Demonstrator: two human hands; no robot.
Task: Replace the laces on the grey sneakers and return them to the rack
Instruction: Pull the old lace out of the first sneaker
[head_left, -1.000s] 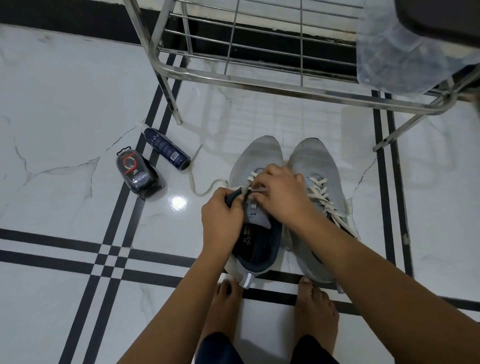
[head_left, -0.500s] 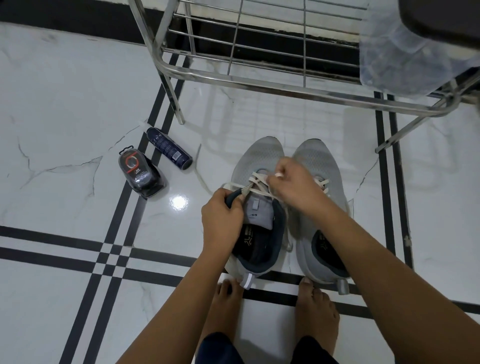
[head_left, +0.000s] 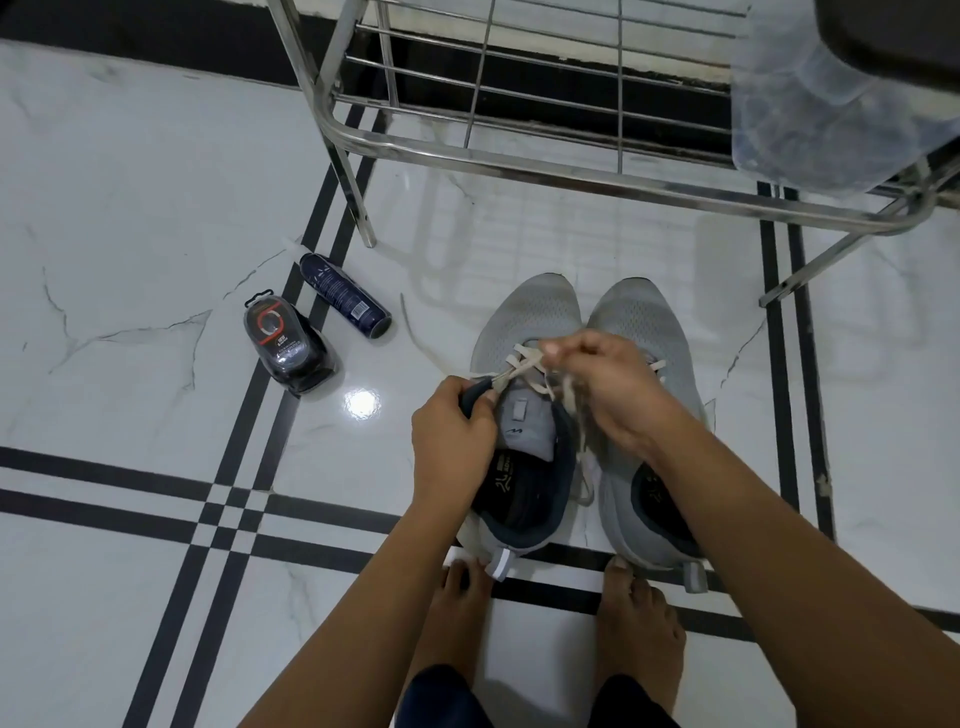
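Two grey sneakers stand side by side on the floor, toes toward the rack. My left hand (head_left: 453, 431) grips the dark collar edge of the left sneaker (head_left: 530, 322) at its top eyelets. My right hand (head_left: 608, 384) pinches the cream lace (head_left: 524, 358) over that shoe's tongue, and a blurred length of lace hangs below the fingers. One loose lace end trails left across the floor. The right sneaker (head_left: 641, 317) sits partly under my right forearm, its own lace mostly hidden. The steel shoe rack (head_left: 519, 166) stands just beyond the toes.
A dark spray can (head_left: 345, 296) lies on the floor to the left, beside a packaged shoe-care item (head_left: 288, 343). A clear plastic bag (head_left: 826, 93) hangs over the rack's right end. My bare feet (head_left: 457, 623) are right behind the sneakers' heels.
My right hand has lifted off the right sneaker's laces and moved left, pulling the left sneaker's lace up and out. The loose lace end on the floor has shifted. My left hand keeps its grip.
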